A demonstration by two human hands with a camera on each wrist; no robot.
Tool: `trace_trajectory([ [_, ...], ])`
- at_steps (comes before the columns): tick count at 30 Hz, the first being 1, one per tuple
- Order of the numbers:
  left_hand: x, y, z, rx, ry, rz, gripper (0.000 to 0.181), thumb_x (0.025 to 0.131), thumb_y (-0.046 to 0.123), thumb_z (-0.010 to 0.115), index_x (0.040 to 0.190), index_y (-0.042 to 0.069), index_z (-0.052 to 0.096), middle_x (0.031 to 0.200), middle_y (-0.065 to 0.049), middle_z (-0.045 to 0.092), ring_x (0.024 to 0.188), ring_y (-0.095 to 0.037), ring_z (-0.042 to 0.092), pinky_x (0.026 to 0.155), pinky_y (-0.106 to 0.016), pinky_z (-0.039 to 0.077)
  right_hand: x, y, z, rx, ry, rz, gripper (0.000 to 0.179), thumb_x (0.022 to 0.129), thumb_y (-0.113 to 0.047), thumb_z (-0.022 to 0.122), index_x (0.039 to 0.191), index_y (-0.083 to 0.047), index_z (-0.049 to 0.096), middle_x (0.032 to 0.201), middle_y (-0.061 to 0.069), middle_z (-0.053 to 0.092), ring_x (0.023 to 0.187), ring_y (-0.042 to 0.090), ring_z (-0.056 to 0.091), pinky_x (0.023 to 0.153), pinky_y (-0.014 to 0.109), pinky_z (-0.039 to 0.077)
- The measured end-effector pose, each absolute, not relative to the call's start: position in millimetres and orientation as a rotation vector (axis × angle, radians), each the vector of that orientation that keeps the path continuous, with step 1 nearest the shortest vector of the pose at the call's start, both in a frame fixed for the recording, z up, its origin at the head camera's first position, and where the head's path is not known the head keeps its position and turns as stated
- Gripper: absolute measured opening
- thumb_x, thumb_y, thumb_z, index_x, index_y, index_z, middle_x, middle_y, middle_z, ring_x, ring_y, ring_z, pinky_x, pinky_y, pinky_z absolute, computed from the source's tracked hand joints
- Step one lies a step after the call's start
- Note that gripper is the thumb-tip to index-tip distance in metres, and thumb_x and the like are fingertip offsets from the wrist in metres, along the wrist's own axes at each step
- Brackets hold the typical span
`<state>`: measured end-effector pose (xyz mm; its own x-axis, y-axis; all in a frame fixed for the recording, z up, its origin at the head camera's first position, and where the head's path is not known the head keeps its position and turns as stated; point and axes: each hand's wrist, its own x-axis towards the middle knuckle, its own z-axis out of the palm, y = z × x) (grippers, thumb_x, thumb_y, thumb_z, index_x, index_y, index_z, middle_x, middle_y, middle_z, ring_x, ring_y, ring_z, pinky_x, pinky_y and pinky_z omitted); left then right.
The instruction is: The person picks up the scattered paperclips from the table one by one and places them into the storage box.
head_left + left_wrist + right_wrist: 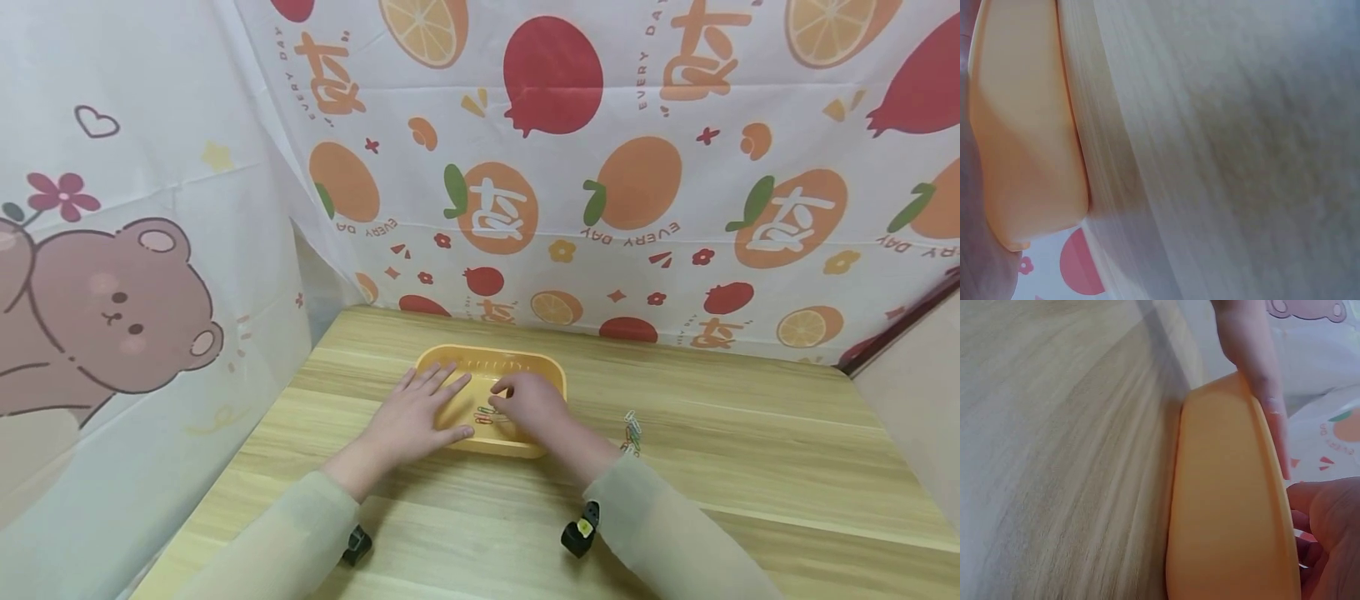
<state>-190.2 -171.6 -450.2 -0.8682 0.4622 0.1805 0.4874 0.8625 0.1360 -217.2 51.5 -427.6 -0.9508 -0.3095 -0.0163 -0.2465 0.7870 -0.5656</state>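
A yellow plastic tray (555,375) sits on the table. My left hand (408,417) lies over its left end, fingers straight and spread, thumb along the near rim. My right hand (531,402) reaches over the tray's right half, fingers bent, thumb and index finger close together. Right by those fingertips, several small coloured paper clips (484,415) lie on the tray floor. I cannot tell whether a clip is between the fingers. In the right wrist view the curled right hand (1332,531) is just past the tray's near wall (1229,500), with the left hand (1260,381) at the far end.
To the right of the tray, a small pile of coloured paper clips (632,433) lies on the wooden table (750,467), near the right forearm. A fruit-print cloth (645,275) hangs along the table's back edge, and a bear-print cloth (150,300) hangs at the left.
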Motion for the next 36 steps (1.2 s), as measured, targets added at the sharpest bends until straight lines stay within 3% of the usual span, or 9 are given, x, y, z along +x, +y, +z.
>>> trace_trajectory([
  [18, -188.7, -169.4, -448.8, -0.729, -2.903, -0.287, 0.081, 0.089, 0.067, 0.058, 0.156, 0.028, 0.034, 0.162, -0.005, 0.028, 0.149, -0.031, 0.023, 0.121, -0.054, 0.009, -205.9, 84.4, -414.3, -0.296, 2.900, -1.052, 0.024, 0.091, -0.030, 0.074, 0.110, -0.017, 0.077, 0.085, -0.005, 0.063, 0.078, 0.015, 0.055, 0.066, 0.030, 0.046],
  [36, -187.3, -170.4, -449.5, -0.736, -2.900, -0.275, 0.083, 0.089, 0.071, 0.053, 0.157, 0.028, 0.031, 0.163, -0.005, 0.026, 0.149, -0.030, 0.021, 0.121, -0.053, 0.007, -192.6, 132.3, -424.5, -0.087, 2.827, -1.299, 0.025, 0.090, -0.030, 0.073, 0.110, -0.017, 0.077, 0.088, -0.001, 0.063, 0.082, 0.018, 0.055, 0.064, 0.029, 0.045],
])
